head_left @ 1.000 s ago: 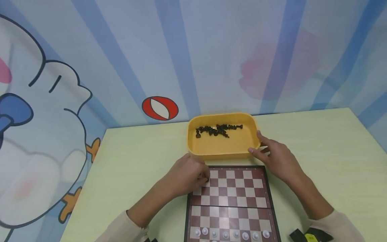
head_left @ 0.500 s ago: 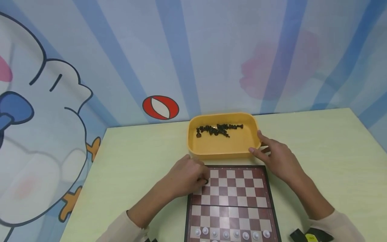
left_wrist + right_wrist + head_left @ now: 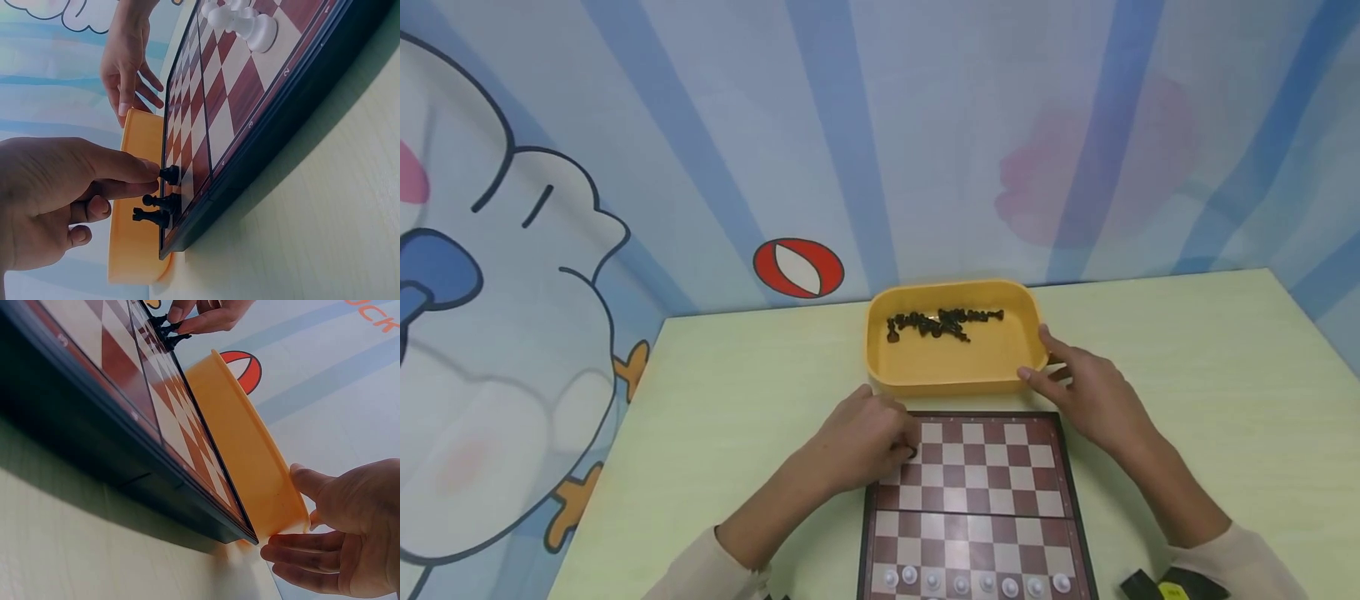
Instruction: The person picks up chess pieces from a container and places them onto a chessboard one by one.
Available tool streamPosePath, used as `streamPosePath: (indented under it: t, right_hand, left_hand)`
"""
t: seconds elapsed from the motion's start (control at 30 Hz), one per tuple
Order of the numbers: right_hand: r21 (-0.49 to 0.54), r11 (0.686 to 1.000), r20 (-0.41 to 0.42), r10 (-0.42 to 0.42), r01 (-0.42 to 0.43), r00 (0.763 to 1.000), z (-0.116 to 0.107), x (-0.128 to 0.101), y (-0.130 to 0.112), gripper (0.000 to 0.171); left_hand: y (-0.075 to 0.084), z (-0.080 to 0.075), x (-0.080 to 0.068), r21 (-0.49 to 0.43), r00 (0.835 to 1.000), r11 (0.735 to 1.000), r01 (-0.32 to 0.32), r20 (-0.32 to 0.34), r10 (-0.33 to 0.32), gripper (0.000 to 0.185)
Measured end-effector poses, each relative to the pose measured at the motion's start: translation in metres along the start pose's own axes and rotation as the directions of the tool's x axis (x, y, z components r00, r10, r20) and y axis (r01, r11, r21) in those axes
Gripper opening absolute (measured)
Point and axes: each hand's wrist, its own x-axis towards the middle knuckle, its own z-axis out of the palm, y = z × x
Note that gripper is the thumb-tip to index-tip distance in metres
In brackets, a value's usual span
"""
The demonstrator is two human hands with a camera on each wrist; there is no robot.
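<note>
My left hand (image 3: 865,437) pinches a black chess piece (image 3: 170,175) between thumb and finger, its base at the chessboard's surface and its top covered by the fingertips. Beside it in the left wrist view stand a black pawn (image 3: 164,202) and a black rook (image 3: 152,216) near the corner of the chessboard (image 3: 955,498). The left hand hides that corner in the head view. My right hand (image 3: 1096,396) touches the right end of a yellow tray (image 3: 955,388), its fingers spread and fairly straight at the rim.
Several black chess pieces (image 3: 928,323) lie in the tray, behind the board. White pieces (image 3: 988,582) stand along the board's near side. The pale table (image 3: 760,367) meets a printed backdrop (image 3: 925,150) behind the tray.
</note>
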Motion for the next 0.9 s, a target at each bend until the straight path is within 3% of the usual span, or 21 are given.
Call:
streamPosePath:
  t: [0.2, 0.6, 0.9]
  right_hand:
    - [-0.005, 1.000, -0.005, -0.004, 0.004, 1.000, -0.002, -0.001, 0.000, 0.083]
    - [0.005, 1.000, -0.003, -0.002, 0.002, 1.000, 0.003, -0.001, -0.001, 0.082]
    - [0.004, 1.000, 0.005, -0.006, 0.006, 1.000, 0.000, -0.001, -0.001, 0.082]
  left_hand:
    - [0.002, -0.001, 0.000, 0.006, 1.000, 1.000, -0.001, 0.003, 0.001, 0.013]
    - [0.002, -0.003, -0.003, 0.014, 1.000, 1.000, 0.000, 0.019, -0.001, 0.006]
    - [0.002, -0.011, -0.004, -0.028, 0.999, 0.999, 0.034, 0.002, -0.034, 0.008]
